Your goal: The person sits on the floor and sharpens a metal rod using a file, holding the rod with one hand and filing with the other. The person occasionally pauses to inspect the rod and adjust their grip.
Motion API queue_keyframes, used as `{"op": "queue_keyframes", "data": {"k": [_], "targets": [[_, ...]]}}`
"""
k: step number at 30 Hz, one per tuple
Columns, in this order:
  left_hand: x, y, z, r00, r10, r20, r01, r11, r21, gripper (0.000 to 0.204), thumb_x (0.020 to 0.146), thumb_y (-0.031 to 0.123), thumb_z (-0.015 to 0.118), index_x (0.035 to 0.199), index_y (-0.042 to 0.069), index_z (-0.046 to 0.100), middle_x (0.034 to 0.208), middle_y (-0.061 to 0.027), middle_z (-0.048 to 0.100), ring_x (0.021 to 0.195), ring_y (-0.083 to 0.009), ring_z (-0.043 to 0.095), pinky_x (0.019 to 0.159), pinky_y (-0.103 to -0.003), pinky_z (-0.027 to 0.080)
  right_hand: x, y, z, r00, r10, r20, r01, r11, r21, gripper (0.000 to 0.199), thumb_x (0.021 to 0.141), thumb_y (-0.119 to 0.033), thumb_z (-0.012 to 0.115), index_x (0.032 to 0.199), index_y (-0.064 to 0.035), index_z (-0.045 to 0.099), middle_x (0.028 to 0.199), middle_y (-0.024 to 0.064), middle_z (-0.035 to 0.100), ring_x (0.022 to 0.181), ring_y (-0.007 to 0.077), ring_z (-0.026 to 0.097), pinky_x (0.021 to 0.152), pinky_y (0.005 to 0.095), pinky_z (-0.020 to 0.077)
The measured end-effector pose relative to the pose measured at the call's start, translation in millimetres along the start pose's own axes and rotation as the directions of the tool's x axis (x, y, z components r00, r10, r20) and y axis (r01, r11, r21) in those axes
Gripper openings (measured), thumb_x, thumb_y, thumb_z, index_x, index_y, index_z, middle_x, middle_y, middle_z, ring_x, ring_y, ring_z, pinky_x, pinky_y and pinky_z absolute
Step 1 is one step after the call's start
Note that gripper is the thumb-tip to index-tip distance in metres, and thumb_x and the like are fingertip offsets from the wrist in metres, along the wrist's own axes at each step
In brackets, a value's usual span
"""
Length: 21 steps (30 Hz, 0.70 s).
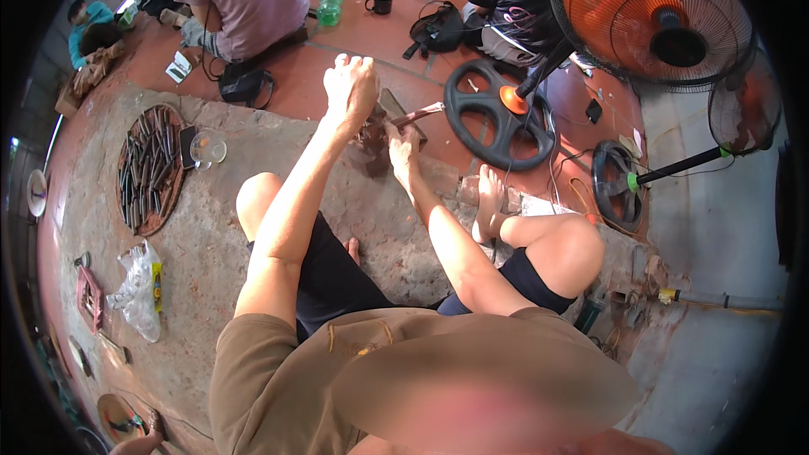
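Observation:
My left hand (350, 88) is raised ahead of me, its fingers closed in a fist. Whatever it grips, if anything, is hidden by the fingers. Lower and to its right, my right hand (404, 150) is closed at the near end of a slim reddish-brown rod-like piece (419, 115) with a pale tip, which points away to the right. Between and below the hands is a brown block-like object (368, 145), partly covered by my left forearm; its kind is unclear. A flat dark piece (403, 109) stands just behind the right hand.
To the left lies a round tray (179, 190) of dark short rods, beside a phone (187, 147) and a glass (208, 148). Two standing fans, one with a wheel-like black base (499, 152), occupy the right. People sit ahead near a mug (380, 2) and green bottle (330, 3).

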<state>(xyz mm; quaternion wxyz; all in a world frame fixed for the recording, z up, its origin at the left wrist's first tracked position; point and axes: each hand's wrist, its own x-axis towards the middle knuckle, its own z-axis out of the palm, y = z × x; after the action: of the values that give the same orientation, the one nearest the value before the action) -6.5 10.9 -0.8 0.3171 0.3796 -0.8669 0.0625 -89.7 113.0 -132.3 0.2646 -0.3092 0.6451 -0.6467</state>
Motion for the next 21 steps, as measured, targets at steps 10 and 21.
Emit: {"op": "queue_keyframes", "data": {"k": [10, 21], "targets": [[0.6, 3.9, -0.1, 1.0, 0.027, -0.016, -0.027, 0.999, -0.03, 0.014, 0.077, 0.019, 0.063, 0.082, 0.006, 0.061, 0.084, -0.0095, 0.065, 0.092, -0.0321, 0.061, 0.068, -0.043, 0.052, -3.4, 21.3, 11.3, 0.975, -0.027, -0.22, 0.065, 0.983, 0.169, 0.029, 0.088, -0.022, 0.065, 0.084, 0.0063, 0.061, 0.075, 0.0143, 0.063, 0.068, 0.0212, 0.057, 0.068, 0.0362, 0.0459], [1.7, -1.7, 9.4, 0.994, 0.074, -0.081, -0.07, 0.996, 0.048, 0.012, 0.076, 0.02, 0.062, 0.079, 0.008, 0.061, 0.076, -0.0079, 0.064, 0.083, -0.0304, 0.062, 0.063, -0.042, 0.052, -7.0, 6.3, 13.1, 0.868, -0.439, -0.233, 0.399, 0.895, -0.201, 0.017, 0.087, -0.015, 0.064, 0.087, 0.0018, 0.065, 0.076, 0.0158, 0.067, 0.066, 0.0253, 0.063, 0.064, 0.036, 0.0481]]}}
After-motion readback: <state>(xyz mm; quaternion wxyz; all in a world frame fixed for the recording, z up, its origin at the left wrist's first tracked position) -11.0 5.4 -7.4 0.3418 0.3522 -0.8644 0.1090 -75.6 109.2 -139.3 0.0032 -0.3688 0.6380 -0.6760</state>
